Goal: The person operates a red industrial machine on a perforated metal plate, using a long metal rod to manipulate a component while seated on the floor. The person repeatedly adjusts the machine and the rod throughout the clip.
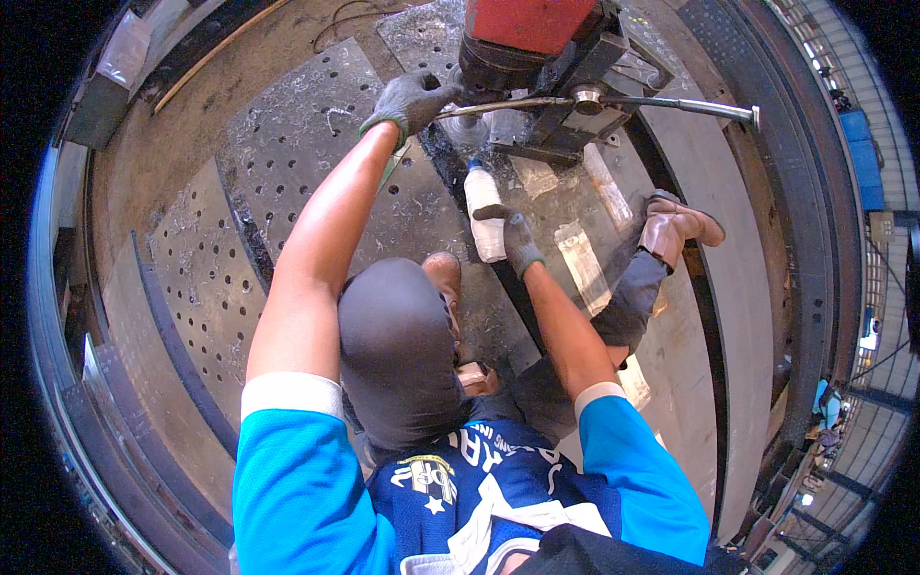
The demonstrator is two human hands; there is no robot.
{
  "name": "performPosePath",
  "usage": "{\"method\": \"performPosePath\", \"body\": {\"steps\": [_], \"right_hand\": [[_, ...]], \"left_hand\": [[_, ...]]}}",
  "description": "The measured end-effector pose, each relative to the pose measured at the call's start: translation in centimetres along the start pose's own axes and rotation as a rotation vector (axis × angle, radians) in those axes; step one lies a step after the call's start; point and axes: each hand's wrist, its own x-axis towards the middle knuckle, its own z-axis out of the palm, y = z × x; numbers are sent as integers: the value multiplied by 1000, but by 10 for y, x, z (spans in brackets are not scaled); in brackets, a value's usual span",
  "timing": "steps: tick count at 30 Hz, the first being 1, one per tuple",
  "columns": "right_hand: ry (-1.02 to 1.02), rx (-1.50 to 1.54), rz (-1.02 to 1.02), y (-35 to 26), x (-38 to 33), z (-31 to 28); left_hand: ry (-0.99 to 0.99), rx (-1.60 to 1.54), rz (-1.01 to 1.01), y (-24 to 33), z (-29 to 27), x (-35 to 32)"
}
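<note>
The worker squats over drilled steel plates (297, 125), hands well apart. The right hand (518, 243), in a grey glove, is wrapped around a white squeeze bottle (483, 195), which leans over the plates between the knees and the machine, its blue tip pointing toward the red drilling machine (527, 27). The left hand (412, 102), gloved too, is up beside the machine's dark lower end, fingers curled; from here I can't fairly tell whether they grip anything there. Just by those fingers ends a long metal lever (676, 103), running out to the right through a round hub (586, 98). Curly metal shavings (337, 117) litter the plates (some lie right beside the holes), and a brown boot (678, 226) rests out to the right.
</note>
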Motion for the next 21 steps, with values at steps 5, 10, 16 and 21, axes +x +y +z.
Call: {"method": "performPosePath", "body": {"steps": [5,10,16,21], "right_hand": [[111,-234,37,62,26,1],[-41,-153,111,85,44,-10],[-52,-140,116,101,48,-8],[19,-230,4,103,31,2]], "left_hand": [[14,20,5,-3,3,4],[16,20,23,-2,0,9],[12,-15,23,-3,1,8],[13,-3,12,-2,1,5]]}}
